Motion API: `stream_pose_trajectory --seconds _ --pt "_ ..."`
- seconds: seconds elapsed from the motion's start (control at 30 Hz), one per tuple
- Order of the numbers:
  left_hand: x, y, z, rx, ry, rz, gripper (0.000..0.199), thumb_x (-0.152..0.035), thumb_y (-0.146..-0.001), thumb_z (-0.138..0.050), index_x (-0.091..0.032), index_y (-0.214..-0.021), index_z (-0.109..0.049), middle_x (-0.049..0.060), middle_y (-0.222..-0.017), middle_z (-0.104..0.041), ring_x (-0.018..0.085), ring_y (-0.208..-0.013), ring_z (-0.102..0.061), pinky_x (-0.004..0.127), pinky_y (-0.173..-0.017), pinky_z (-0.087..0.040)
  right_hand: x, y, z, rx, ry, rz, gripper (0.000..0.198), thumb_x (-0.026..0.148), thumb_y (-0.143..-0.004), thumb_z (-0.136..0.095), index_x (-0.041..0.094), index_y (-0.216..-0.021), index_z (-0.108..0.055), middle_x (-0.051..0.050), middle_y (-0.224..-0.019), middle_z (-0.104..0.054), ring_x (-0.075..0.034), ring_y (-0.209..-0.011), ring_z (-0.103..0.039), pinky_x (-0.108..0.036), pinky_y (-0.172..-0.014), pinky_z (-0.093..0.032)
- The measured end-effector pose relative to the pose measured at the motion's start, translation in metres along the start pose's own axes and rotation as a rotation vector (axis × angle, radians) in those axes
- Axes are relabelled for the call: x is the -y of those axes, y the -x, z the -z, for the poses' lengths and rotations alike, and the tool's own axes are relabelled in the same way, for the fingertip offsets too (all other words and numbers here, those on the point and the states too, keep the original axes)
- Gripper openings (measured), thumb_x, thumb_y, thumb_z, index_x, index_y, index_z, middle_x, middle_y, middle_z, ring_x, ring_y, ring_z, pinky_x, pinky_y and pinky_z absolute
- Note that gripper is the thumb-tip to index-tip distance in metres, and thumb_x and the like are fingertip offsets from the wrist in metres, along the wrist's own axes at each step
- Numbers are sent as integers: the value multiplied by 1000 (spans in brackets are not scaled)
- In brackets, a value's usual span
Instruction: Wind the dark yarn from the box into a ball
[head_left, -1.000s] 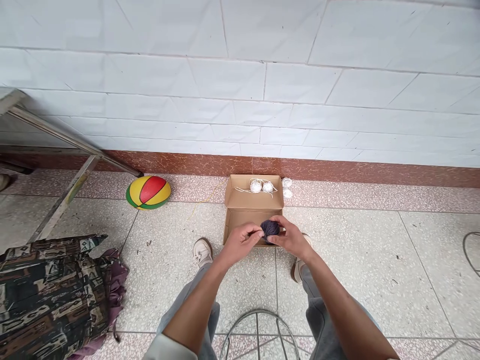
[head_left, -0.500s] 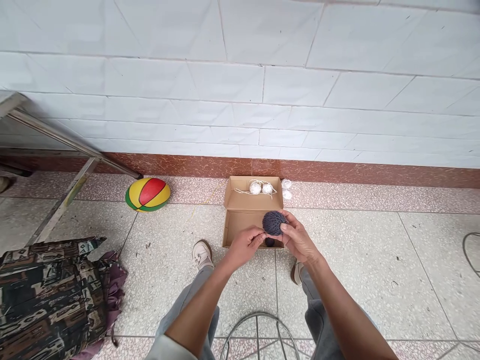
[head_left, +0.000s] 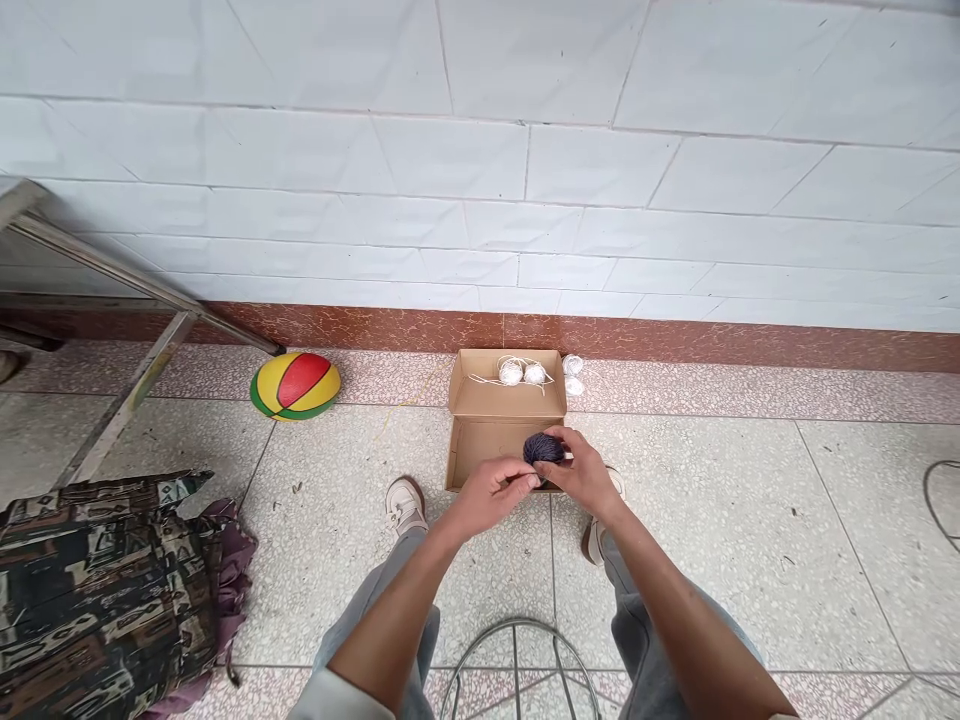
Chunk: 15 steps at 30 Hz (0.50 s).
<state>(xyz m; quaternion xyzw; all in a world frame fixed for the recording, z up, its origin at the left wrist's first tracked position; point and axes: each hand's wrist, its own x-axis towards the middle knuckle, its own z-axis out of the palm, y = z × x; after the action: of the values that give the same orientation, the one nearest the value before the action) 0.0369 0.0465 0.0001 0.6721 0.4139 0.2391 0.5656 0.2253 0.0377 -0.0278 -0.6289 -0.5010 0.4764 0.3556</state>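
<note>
The right hand holds a dark ball of yarn in its curved fingers, above the near half of an open cardboard box on the speckled floor. The left hand is just beside the ball, thumb and fingers pinched narrow (whether a strand runs between them is too small to tell). In the far half of the box, two white yarn balls sit side by side with loose ends trailing, and two more white bundles lie just outside its right edge. Well to the left, a yellow, red and green ball rests near the foot of a metal frame. Patterned fabric fills the lower left, and a round metal rack shows between the person's legs.
</note>
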Motion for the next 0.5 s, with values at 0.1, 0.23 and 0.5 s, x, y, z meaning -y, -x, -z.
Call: stream_pose_trajectory --seconds 0.1,0.23,0.5 --pt "3 -1 9 -85 26 1 28 -36 -90 -51 -15 -78 -65 2 -72 -61 13 -69 -53 24 -67 -42 5 2 3 166 -112 -108 44 35 -63 -75 21 -104 -65 -6 -102 -68 -24 -95 -64 -39 -85 -52" --pt "10 -5 14 -176 11 10 29 -39 -89 -52 -16 -78 -65 2 -73 -62 14 -71 -55 24 -68 -43 18 7 6 308 -274 -213 44 27 -59 -79 21 -101 -69 -3 -96 -70 -21 -91 -63 -38 -88 -48" --pt "19 -8 12 -210 -33 24 29 -37 -91 -51 -16 -81 -68 4 -78 -66 16 -76 -60 26 -72 -46 27 15 12 438 -770 -322 48 18 -58 -80 27 -104 -71 1 -96 -70 -15 -80 -62 -27 -71 -50"
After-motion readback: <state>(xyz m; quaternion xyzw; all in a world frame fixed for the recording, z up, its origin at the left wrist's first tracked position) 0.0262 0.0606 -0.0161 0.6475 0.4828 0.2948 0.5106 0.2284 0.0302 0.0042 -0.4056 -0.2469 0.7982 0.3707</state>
